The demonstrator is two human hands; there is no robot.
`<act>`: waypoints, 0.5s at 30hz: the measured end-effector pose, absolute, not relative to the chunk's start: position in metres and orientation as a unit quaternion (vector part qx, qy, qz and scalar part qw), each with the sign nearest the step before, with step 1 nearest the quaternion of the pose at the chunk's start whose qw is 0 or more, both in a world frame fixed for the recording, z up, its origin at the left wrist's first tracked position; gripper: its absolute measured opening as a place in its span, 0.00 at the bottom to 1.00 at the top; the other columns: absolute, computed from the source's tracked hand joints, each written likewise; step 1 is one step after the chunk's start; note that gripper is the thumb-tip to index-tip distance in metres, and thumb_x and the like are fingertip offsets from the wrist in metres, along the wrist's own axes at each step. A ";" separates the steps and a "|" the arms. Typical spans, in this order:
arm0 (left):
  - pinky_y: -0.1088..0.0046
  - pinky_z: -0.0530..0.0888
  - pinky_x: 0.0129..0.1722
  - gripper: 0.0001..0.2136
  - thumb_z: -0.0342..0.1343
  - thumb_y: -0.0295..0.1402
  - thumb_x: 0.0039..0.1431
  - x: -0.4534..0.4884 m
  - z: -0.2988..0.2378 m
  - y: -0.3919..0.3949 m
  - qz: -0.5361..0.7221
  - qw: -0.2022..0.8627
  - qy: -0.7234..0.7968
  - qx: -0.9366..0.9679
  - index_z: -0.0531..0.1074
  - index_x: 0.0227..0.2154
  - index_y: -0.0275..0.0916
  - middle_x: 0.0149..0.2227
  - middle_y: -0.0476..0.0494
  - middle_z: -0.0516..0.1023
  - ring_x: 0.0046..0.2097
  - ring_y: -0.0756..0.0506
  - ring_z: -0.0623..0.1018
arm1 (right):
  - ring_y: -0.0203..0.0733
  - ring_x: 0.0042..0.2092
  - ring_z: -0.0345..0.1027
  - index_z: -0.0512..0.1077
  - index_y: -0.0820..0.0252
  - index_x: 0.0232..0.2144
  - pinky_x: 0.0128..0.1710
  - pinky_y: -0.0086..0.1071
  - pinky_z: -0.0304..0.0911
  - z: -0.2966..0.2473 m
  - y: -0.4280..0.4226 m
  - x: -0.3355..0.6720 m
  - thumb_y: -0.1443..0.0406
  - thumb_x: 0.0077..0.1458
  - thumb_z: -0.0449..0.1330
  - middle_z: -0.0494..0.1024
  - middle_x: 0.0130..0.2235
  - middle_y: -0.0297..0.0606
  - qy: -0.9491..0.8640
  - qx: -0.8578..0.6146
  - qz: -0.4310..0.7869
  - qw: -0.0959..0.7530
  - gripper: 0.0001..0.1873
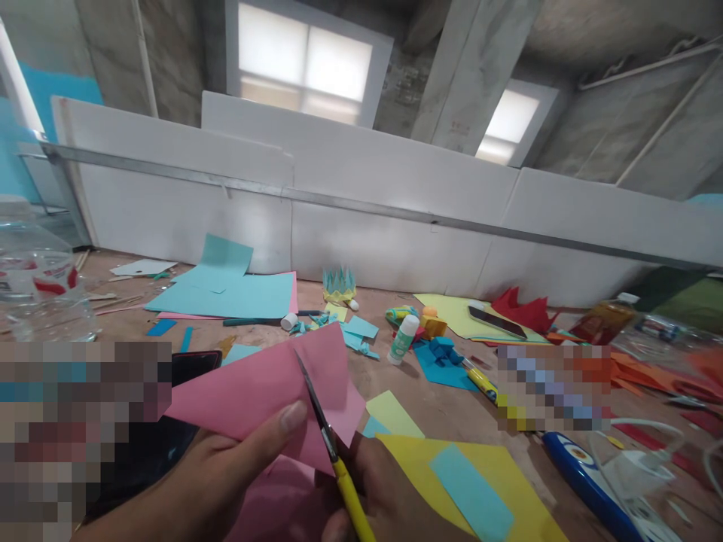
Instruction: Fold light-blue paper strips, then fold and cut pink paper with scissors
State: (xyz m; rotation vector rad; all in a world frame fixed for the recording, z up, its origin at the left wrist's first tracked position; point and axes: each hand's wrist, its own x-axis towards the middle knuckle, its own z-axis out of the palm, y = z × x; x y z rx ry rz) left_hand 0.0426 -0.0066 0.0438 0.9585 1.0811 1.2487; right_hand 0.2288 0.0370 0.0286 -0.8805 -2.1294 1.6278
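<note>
Both hands [242, 455] [389, 489] side by side

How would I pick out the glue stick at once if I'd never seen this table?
Find the long white partition at the back of the table. In front of it, beyond and right of the pink paper in the left hand, is the glue stick. Its green-and-white tube with a rounded white cap sets it apart from the flat blue paper beside it.
</note>
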 end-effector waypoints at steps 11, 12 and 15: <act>0.71 0.78 0.46 0.12 0.58 0.44 0.60 0.043 0.044 -0.009 0.525 0.591 0.454 0.410 0.83 0.35 0.45 0.38 0.51 0.85 0.43 0.42 0.82 | 0.45 0.39 0.67 0.71 0.64 0.48 0.33 0.30 0.65 0.031 0.036 0.228 0.43 0.44 0.68 0.75 0.37 0.42 -0.716 -0.298 0.606 0.175 0.38; 0.71 0.78 0.47 0.12 0.58 0.45 0.59 0.042 0.043 -0.008 0.521 0.591 0.452 0.419 0.83 0.34 0.46 0.37 0.51 0.85 0.43 0.42 0.82 | 0.45 0.38 0.68 0.71 0.64 0.47 0.32 0.30 0.65 0.029 0.036 0.228 0.43 0.43 0.68 0.75 0.37 0.42 -0.715 -0.304 0.603 0.180 0.38; 0.69 0.78 0.46 0.13 0.59 0.47 0.57 0.039 0.041 -0.003 0.510 0.599 0.424 0.449 0.83 0.32 0.46 0.36 0.51 0.85 0.41 0.41 0.82 | 0.45 0.38 0.69 0.72 0.63 0.47 0.32 0.30 0.65 0.024 0.035 0.227 0.42 0.42 0.68 0.75 0.37 0.42 -0.718 -0.316 0.589 0.192 0.38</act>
